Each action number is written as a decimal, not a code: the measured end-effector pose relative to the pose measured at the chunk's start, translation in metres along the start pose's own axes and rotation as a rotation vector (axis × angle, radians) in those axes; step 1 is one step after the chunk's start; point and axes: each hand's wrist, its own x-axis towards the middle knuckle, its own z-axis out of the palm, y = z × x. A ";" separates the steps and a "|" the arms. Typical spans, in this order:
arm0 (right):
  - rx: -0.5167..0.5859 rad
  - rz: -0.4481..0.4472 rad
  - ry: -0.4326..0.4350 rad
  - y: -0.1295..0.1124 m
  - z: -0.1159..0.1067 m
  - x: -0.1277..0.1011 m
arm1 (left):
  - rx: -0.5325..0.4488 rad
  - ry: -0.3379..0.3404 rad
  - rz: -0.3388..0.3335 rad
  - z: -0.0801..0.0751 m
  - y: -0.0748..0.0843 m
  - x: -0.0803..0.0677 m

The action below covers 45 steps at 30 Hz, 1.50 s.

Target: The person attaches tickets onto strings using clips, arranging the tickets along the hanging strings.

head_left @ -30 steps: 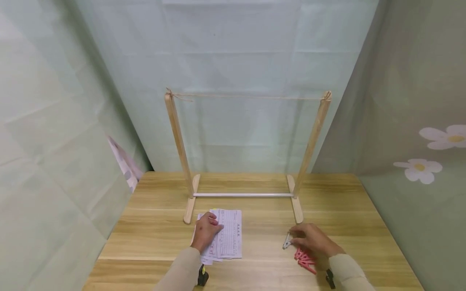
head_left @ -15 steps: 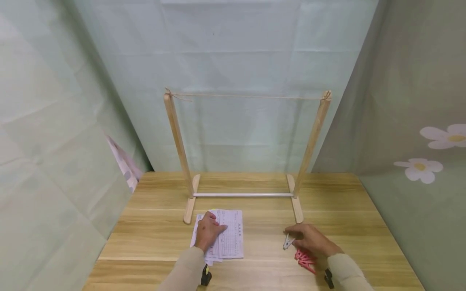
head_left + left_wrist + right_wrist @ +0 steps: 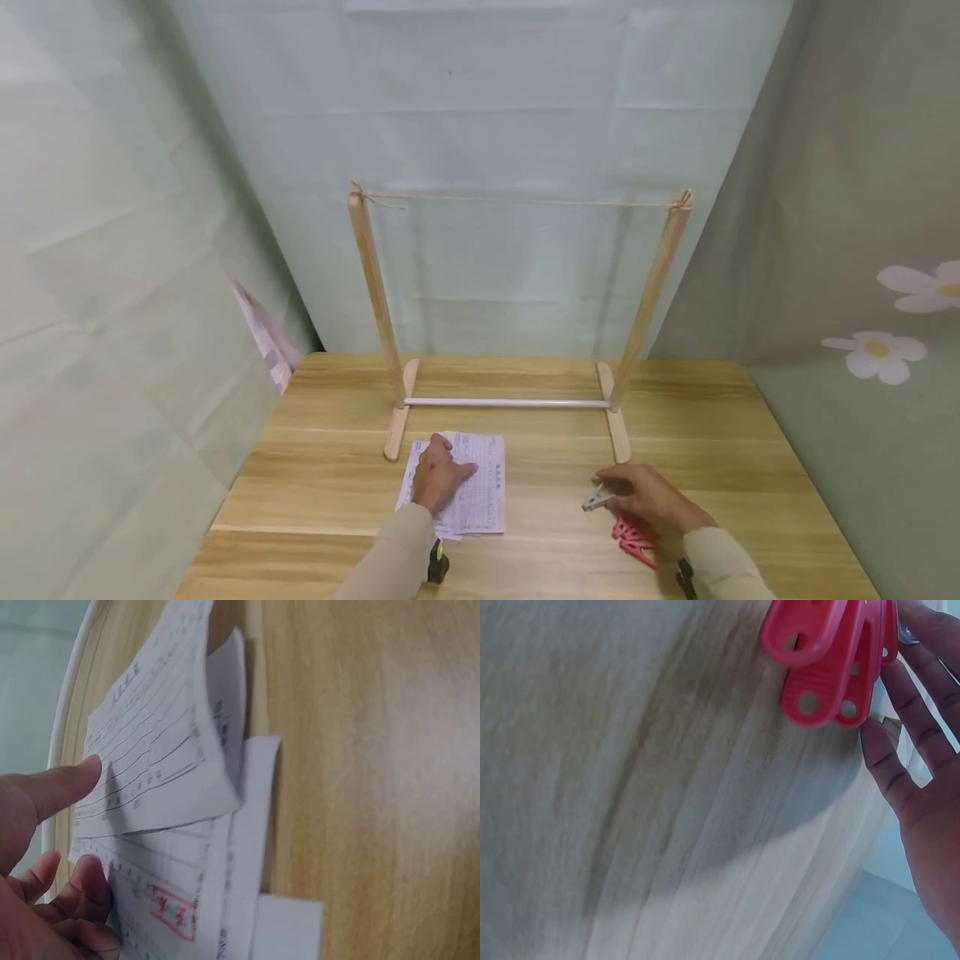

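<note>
Several printed paper slips [image 3: 489, 492] lie overlapped on the table, left of centre. My left hand [image 3: 441, 477] rests on them, its thumb spread away from the fingers. In the left wrist view the thumb [image 3: 71, 786] touches the top slip [image 3: 142, 742], whose near edge bows up off the ones below; the other fingers bend over a slip with a red stamp [image 3: 174, 913]. My right hand [image 3: 648, 497] pinches a whitish clothespin [image 3: 596, 500] between thumb and forefinger. Pink-red clothespins [image 3: 633, 540] lie bunched just below that hand, and show large in the right wrist view [image 3: 810, 667].
Behind the slips stands a wooden frame [image 3: 652, 300] with a white crossbar [image 3: 510, 403] low down and a thin string [image 3: 517, 200] tied between its post tops. Pale cloth [image 3: 495, 275] hangs behind and at both sides of the wooden table [image 3: 547, 550].
The whitish clothespin has tilted flatter in my right hand's fingers. My left thumb has slid right over the slips, with the hand shifting slightly right. The head view has turned a little.
</note>
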 end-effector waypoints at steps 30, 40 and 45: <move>0.115 -0.009 0.080 -0.013 -0.008 0.014 | -0.034 0.045 0.062 0.001 -0.007 0.001; 0.136 -0.123 0.149 -0.027 -0.026 0.028 | -0.118 -0.053 0.109 -0.020 -0.001 0.003; 0.061 -0.160 0.171 -0.042 -0.046 0.041 | -0.168 -0.138 0.192 -0.039 0.007 0.010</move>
